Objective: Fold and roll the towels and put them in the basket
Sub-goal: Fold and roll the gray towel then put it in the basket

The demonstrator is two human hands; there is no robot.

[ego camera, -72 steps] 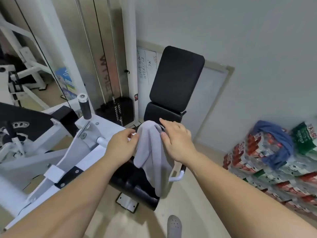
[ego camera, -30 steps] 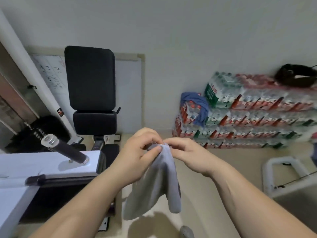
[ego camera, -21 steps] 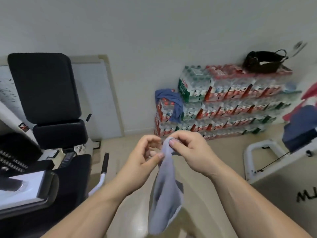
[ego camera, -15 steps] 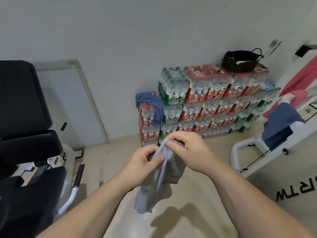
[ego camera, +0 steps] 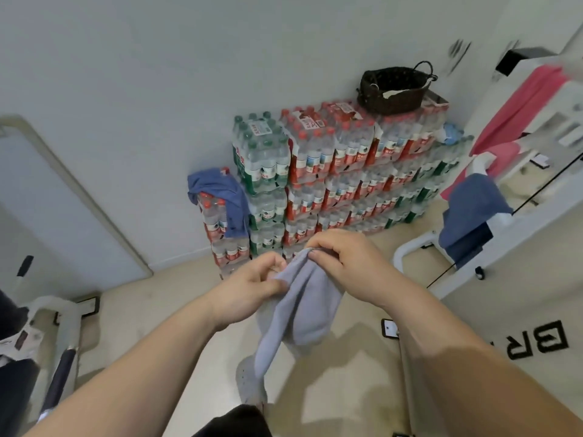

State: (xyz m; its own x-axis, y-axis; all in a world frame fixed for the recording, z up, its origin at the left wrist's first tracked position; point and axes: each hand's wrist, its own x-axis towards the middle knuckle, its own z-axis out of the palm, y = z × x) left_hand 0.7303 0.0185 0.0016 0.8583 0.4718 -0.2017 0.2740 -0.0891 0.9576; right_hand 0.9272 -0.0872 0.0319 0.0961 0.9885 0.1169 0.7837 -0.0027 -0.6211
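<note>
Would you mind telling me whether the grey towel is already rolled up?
Not yet: the grey towel hangs loose and bunched, pinched at its top by the left hand and the right hand.

Both hands pinch grey towel (ego camera: 299,310) top edge: left hand (ego camera: 249,287), right hand (ego camera: 344,260). Basket (ego camera: 392,89) on water-bottle stack (ego camera: 331,184), 1 o'clock.

We look through one wide-angle head-worn camera, facing forward and down: left hand (ego camera: 252,290) and right hand (ego camera: 347,263) close beneath the lens, bottle stack (ego camera: 331,184) farther ahead by the wall (ego camera: 157,74).
</note>
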